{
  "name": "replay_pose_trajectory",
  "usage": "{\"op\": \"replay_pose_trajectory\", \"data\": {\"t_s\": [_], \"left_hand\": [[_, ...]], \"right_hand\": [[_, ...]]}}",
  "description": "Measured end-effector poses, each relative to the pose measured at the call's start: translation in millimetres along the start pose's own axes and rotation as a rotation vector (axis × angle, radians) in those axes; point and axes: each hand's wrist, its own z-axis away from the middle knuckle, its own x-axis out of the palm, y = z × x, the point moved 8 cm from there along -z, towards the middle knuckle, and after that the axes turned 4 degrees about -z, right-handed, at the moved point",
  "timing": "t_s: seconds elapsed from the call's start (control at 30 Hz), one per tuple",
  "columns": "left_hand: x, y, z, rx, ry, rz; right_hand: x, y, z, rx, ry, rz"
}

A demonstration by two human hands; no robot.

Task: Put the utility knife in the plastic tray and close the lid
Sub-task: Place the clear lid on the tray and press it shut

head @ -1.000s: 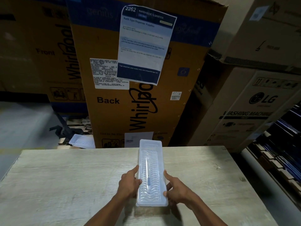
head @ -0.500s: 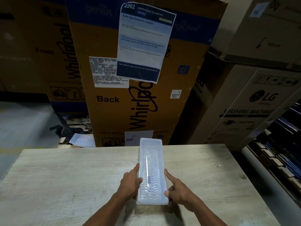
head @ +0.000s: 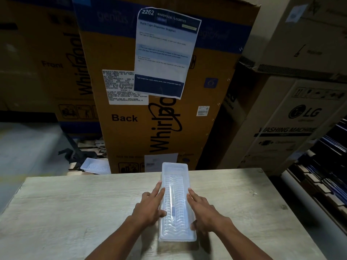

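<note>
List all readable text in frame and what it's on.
"2262", "WAREHOUSE / LOGISTICS", "Refill Tape Dispenser Supplies": white-and-blue paper sheet; its body text is too blurred.
"Whirlpool", "Back", "genius": tall brown cardboard carton.
"Whirlpool", "Front": dim brown carton on the left.
"LG", "WASHING MACHINE": brown cardboard box on the right.
White spec label: only fragments such as "REFRIGERATOR" read.
Small barcode stickers: unreadable.
Clear plastic tray: none.

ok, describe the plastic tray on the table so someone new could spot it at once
Find the pale wooden table in front of the big brown Whirlpool box. At its middle lies a long, narrow, clear plastic tray with a ribbed lid, flanked by the left hand and right hand. A similar tray lies on the floor, not the table.
</note>
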Motion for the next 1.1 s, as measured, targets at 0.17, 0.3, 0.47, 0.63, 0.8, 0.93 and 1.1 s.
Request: {"op": "replay_pose_trajectory", "data": {"t_s": [0.17, 0.3, 0.47, 0.63, 0.8, 0.93, 1.1], "left_hand": [[-14.6, -0.2, -19.6, 0.056, -0.074, -0.272], [-32.3, 8.8, -29.4, 0.131, -0.008, -0.393], [-34.4, 2.8, -42.4, 0.103, -0.026, -0.367], [-37.2, -0.4, -53.8, 0.086, -0.067, -0.338], [-40.7, 0.5, -63.5, 0.076, -0.122, -0.368], [-41.3, 2.2, -67.5, 0.06, -0.142, -0.355], [-46.1, 4.1, -70.7, 0.052, -0.15, -0.301]], "right_hand": [[-1.1, 6.8, -6.4, 0.023, 0.008, 0.023], [-5.7, 6.5, -8.8, 0.016, 0.041, 0.044], [-14.8, 6.9, -14.4, 0.003, 0.101, 0.059], [-23.4, 12.1, -17.3, -0.022, 0.204, -0.007], [-26.2, 14.9, -19.7, -0.043, 0.237, -0.04], [-30.4, 14.4, -23.3, -0.069, 0.308, -0.077], [-33.4, 10.3, -28.6, -0.09, 0.308, 0.026]]}}
